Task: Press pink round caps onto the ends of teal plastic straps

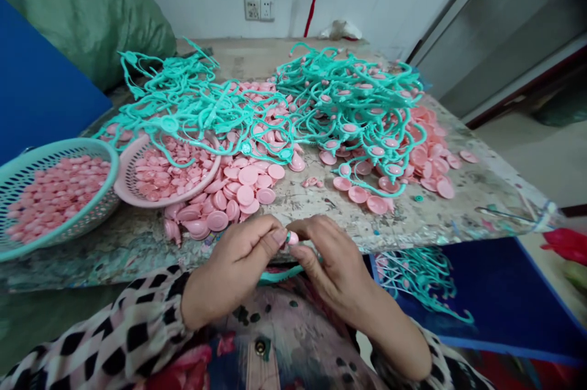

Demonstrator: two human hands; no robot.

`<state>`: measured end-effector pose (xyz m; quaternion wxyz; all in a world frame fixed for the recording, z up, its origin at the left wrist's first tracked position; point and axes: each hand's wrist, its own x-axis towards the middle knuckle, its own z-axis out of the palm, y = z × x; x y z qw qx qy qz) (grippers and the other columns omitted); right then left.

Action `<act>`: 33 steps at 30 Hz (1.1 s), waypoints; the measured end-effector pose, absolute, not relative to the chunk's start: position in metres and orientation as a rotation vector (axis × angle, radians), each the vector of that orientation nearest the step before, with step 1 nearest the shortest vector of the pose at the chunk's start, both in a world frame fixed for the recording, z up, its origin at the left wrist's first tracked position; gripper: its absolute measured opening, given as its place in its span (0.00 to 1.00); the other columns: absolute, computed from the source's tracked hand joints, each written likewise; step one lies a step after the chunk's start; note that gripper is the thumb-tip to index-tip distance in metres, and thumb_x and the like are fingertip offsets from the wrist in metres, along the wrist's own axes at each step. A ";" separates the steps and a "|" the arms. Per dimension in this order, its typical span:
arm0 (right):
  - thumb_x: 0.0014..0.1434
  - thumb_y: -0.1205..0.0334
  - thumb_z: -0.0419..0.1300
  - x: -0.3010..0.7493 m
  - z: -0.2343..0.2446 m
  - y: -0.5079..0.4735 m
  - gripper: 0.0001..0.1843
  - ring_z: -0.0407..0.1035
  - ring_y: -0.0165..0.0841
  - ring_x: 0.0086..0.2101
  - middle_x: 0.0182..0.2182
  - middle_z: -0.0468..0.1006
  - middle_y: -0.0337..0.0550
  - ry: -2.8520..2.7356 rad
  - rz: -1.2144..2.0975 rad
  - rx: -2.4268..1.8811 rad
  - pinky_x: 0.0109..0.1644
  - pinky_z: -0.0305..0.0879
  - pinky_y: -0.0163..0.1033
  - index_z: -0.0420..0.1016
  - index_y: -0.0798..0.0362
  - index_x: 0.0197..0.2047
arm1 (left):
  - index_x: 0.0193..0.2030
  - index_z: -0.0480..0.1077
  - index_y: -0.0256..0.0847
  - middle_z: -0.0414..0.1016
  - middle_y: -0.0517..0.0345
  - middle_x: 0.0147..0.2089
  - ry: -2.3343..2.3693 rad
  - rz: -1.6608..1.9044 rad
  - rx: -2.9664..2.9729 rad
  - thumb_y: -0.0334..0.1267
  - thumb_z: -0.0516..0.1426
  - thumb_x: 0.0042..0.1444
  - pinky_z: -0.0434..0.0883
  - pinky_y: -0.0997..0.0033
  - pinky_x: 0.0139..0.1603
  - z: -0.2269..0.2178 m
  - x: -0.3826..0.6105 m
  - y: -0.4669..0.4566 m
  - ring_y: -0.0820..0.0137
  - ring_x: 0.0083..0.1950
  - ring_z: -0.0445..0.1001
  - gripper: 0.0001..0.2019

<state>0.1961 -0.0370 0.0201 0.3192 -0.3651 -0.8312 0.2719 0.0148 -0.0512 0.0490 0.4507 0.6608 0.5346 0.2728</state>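
Close together at the table's front edge, my hands meet over a small pink plastic piece on a teal end. My left hand pinches the teal plastic cord, which hangs below my fingers; most of it is hidden. The fingers of my right hand close around the pink piece from the other side. Just beyond my left hand lies a heap of pink round plastic parts. Farther right are piled teal cords with pink ovals on them; bare teal cords lie tangled at left.
A teal basket and a pink basket, both holding small pink pieces, stand at left. More pink rounds lie at right, near a thin metal tool. Below the edge, a blue box contains teal cords.
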 end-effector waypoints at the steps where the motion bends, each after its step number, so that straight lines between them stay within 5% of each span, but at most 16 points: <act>1: 0.66 0.58 0.50 0.198 0.018 -0.036 0.11 0.65 0.35 0.38 0.36 0.72 0.46 -2.148 0.719 -0.983 0.41 0.63 0.41 0.67 0.54 0.45 | 0.28 0.62 0.40 0.60 0.65 0.24 1.325 0.689 1.607 0.44 0.45 0.65 0.57 0.74 0.28 0.049 0.014 -0.051 0.75 0.27 0.60 0.17; 4: 0.64 0.60 0.54 0.203 0.004 -0.039 0.13 0.68 0.35 0.40 0.40 0.74 0.46 -2.011 0.755 -1.081 0.43 0.65 0.40 0.65 0.53 0.51 | 0.29 0.63 0.40 0.60 0.66 0.23 1.339 0.706 1.551 0.46 0.45 0.65 0.57 0.74 0.27 0.047 0.010 -0.050 0.75 0.25 0.59 0.17; 9: 0.63 0.60 0.55 0.207 -0.021 -0.048 0.07 0.71 0.32 0.34 0.34 0.77 0.40 -1.769 0.992 -1.206 0.39 0.67 0.36 0.72 0.51 0.42 | 0.33 0.65 0.40 0.62 0.66 0.22 1.318 0.733 1.411 0.49 0.46 0.64 0.58 0.73 0.27 0.041 0.005 -0.051 0.75 0.24 0.61 0.17; 17: 0.64 0.53 0.52 0.196 -0.018 -0.042 0.15 0.68 0.31 0.29 0.28 0.74 0.39 -1.623 1.222 -1.198 0.33 0.66 0.36 0.74 0.53 0.37 | 0.32 0.68 0.39 0.67 0.61 0.26 1.249 0.882 1.316 0.48 0.48 0.64 0.63 0.73 0.32 0.034 -0.003 -0.051 0.73 0.29 0.65 0.17; 23: 0.64 0.54 0.51 0.185 -0.004 -0.032 0.16 0.64 0.29 0.24 0.21 0.67 0.36 -1.716 1.101 -1.205 0.28 0.62 0.33 0.74 0.54 0.33 | 0.35 0.72 0.40 0.71 0.60 0.29 1.322 0.951 1.223 0.48 0.51 0.62 0.68 0.72 0.39 0.029 -0.014 -0.053 0.70 0.35 0.71 0.15; 33: 0.65 0.64 0.50 0.178 0.002 -0.030 0.11 0.72 0.33 0.35 0.35 0.78 0.46 -1.981 0.718 -1.106 0.38 0.68 0.37 0.73 0.54 0.45 | 0.43 0.71 0.42 0.75 0.59 0.40 1.472 1.010 1.271 0.45 0.52 0.62 0.67 0.72 0.46 0.027 -0.025 -0.054 0.70 0.43 0.72 0.11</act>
